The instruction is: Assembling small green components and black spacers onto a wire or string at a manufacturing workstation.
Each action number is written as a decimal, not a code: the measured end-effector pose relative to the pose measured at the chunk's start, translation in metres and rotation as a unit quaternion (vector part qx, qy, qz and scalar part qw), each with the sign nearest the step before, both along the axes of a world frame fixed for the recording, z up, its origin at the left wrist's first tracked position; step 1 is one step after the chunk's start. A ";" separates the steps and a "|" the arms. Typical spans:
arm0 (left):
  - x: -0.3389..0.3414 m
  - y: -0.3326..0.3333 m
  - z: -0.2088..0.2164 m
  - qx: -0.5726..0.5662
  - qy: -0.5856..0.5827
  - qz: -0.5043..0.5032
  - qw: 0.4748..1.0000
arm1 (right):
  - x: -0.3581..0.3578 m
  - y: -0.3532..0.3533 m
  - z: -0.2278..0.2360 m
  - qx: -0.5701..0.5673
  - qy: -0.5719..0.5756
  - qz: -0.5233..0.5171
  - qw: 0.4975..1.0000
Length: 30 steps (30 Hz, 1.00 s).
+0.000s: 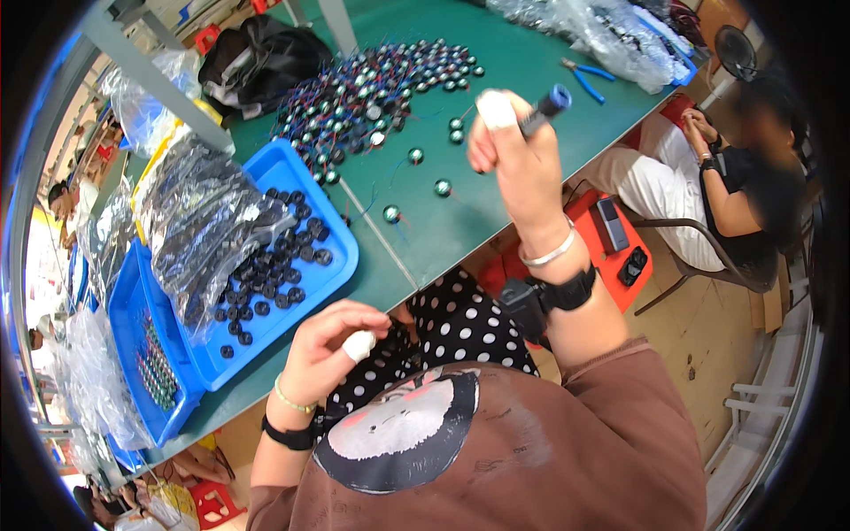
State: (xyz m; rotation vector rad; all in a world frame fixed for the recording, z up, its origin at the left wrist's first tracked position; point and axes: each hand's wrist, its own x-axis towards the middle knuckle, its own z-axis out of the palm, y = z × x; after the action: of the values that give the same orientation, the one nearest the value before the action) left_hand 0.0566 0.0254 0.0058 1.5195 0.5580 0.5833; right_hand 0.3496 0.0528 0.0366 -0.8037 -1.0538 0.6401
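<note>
My right hand (522,164) is raised above the table's front edge, closed around a dark pen-shaped tool (546,108) with a blue end. White wrapping covers its thumb. Lower down, beside the blue tray, my left hand (332,350) has loosely bent fingers and a white-wrapped thumb standing apart from them. No object shows in it. A few small round metallic parts with thin wires lie nearest my right hand, among them one part (443,188) by itself. The large pile of the same wired parts (372,88) spreads farther back on the green table (460,226).
A blue tray (347,265) holds black round pieces (266,283) and a clear plastic bag (208,221). Left of it, a smaller blue bin (124,305) holds small parts. Blue-handled pliers (586,80) lie at the back right. A seated person (735,177) is beside a red stool (611,257).
</note>
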 end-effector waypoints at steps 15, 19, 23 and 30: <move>0.058 0.030 0.062 0.424 0.346 0.025 0.837 | 0.148 -0.019 -0.037 -0.309 -0.467 -0.187 0.807; 0.086 0.064 0.049 0.399 0.401 0.009 0.825 | 0.145 0.003 -0.022 -0.316 -0.504 -0.056 0.802; 0.121 0.086 0.044 0.322 0.476 -0.034 0.818 | 0.137 0.020 -0.015 -0.310 -0.545 0.027 0.778; 0.174 0.132 0.025 0.329 0.439 -0.022 0.835 | 0.115 0.058 -0.023 -0.232 -0.566 0.047 0.790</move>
State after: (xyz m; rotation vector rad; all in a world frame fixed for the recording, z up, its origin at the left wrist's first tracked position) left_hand 0.2306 0.1570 0.0304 2.4658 1.0850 -0.0352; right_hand 0.4641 0.1110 0.0141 -1.6752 -2.0765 0.4685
